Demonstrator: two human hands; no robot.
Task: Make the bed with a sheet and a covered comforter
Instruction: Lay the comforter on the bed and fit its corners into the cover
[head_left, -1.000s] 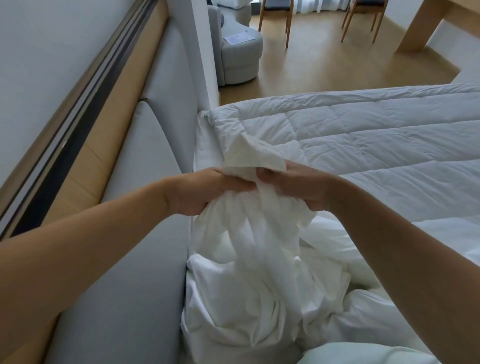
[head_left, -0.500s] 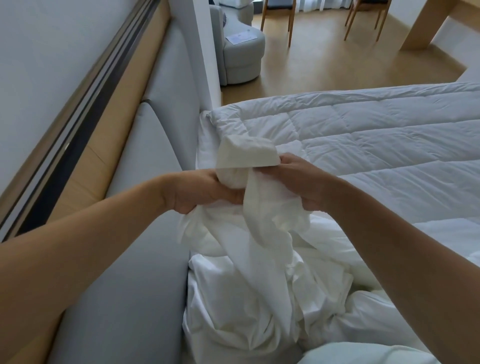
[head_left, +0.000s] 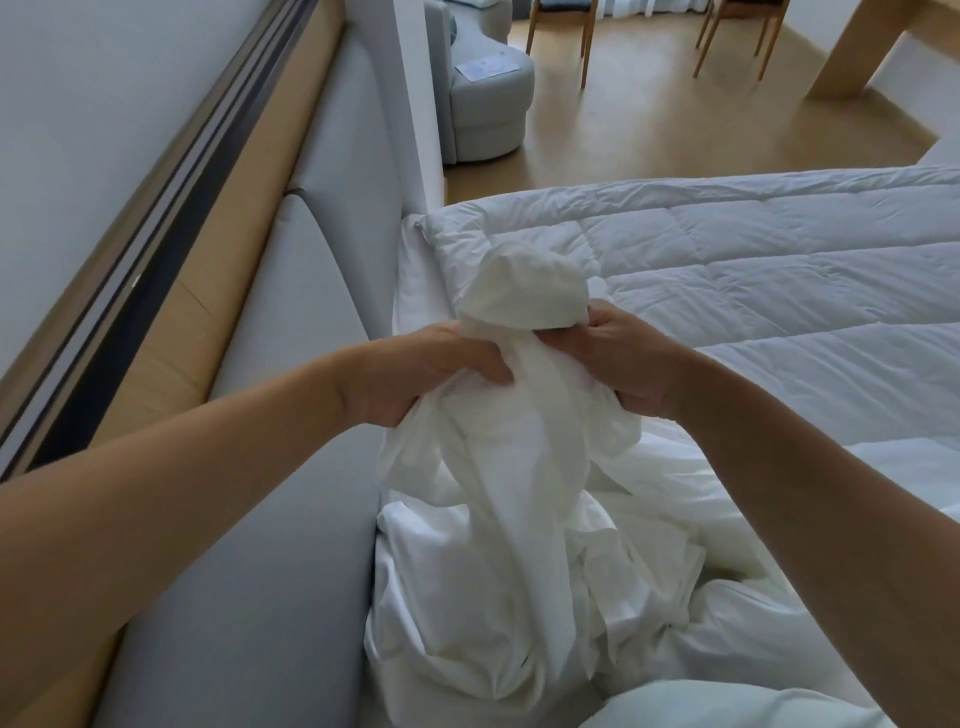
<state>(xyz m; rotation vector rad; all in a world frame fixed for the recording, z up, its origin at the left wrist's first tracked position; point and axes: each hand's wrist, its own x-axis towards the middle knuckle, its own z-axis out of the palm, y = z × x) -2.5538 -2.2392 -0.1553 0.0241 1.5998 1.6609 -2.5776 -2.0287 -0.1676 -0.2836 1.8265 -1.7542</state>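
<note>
Duvet cover (head_left: 514, 467) — gripped by left hand (head_left: 436, 369), right hand (head_left: 618, 358)

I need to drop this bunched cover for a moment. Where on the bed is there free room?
The flat quilted comforter, from the right hand out to the far bed edge, lies free. It is crowded by the headboard: the cover, gripped by that hand and the left hand, heaps there.

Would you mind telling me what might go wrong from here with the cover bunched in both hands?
1. The left hand and right hand grip the white cover as a twisted bunch, so its corner may sit misaligned on the quilted comforter.
2. Slack folds hang beside the padded headboard and might wedge down against it.
</note>
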